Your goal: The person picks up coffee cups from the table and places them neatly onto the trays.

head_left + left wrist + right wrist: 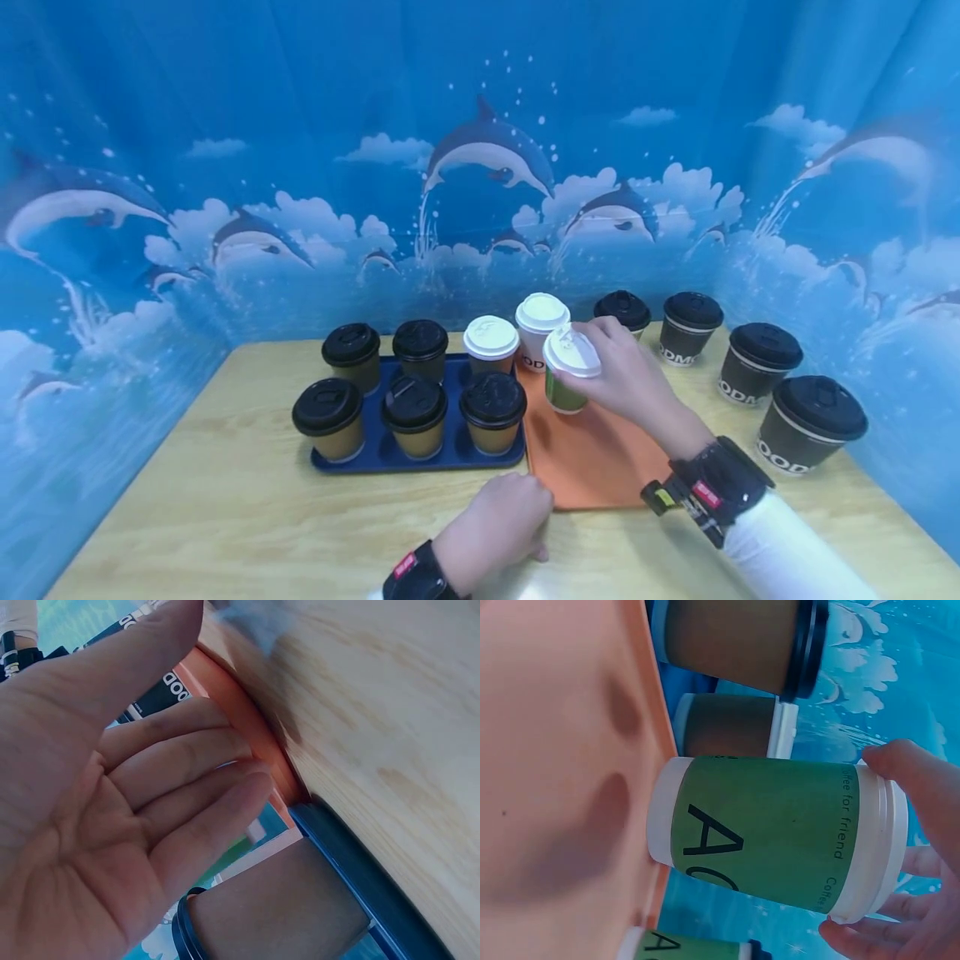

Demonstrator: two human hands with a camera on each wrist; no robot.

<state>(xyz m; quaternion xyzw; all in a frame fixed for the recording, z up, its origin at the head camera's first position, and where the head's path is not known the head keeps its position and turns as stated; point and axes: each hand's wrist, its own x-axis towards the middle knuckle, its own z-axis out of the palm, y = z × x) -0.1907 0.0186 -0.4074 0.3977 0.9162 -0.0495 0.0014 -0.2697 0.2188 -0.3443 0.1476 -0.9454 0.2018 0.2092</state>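
Note:
My right hand (626, 375) grips a green paper cup (772, 832) by its white lid (572, 352), thumb on one side and fingers on the other. The cup is upright over the back left part of an orange tray (600, 467); whether its base touches the tray I cannot tell. Just behind it stands a white-lidded cup (542, 321). My left hand (498, 517) is by the tray's front left corner, its fingers loosely bent and holding nothing, as the left wrist view shows.
Left of the orange tray, a blue tray (375, 458) bears several brown cups with black lids (414, 417) and one with a white lid (491, 337). Several dark cups with black lids (810, 425) line the right side. A dolphin-print curtain (337, 167) surrounds the wooden table (225, 517).

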